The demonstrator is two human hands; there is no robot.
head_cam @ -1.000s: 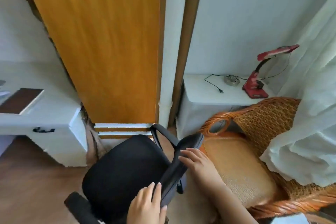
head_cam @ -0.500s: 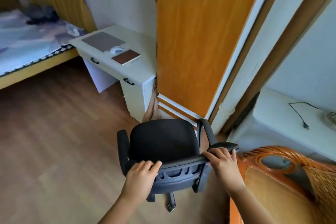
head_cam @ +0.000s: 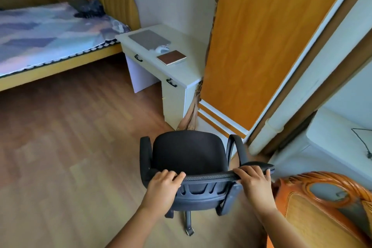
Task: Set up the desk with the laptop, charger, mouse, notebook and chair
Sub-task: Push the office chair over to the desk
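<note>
A black office chair (head_cam: 189, 153) stands on the wooden floor right in front of me, its seat facing away toward the desk. My left hand (head_cam: 163, 187) grips the left end of the backrest's top edge, and my right hand (head_cam: 254, 182) grips the right end. The white desk (head_cam: 189, 70) stands farther off against the wall. On it lie a closed grey laptop (head_cam: 149, 39), a white mouse (head_cam: 162, 48) and a brown notebook (head_cam: 171, 57). No charger shows on the desk.
A bed (head_cam: 46, 32) with a patterned cover lies to the left. An orange door (head_cam: 259, 36) stands to the right of the desk. A wicker chair (head_cam: 322, 207) is close at my right, and a white side table (head_cam: 340, 143) with a black cable sits behind it. Open floor (head_cam: 70, 147) stretches left.
My view swung left from the wicker chair and side table toward the desk and bed. The office chair turned with its back to me, and both hands now grip its backrest top.
</note>
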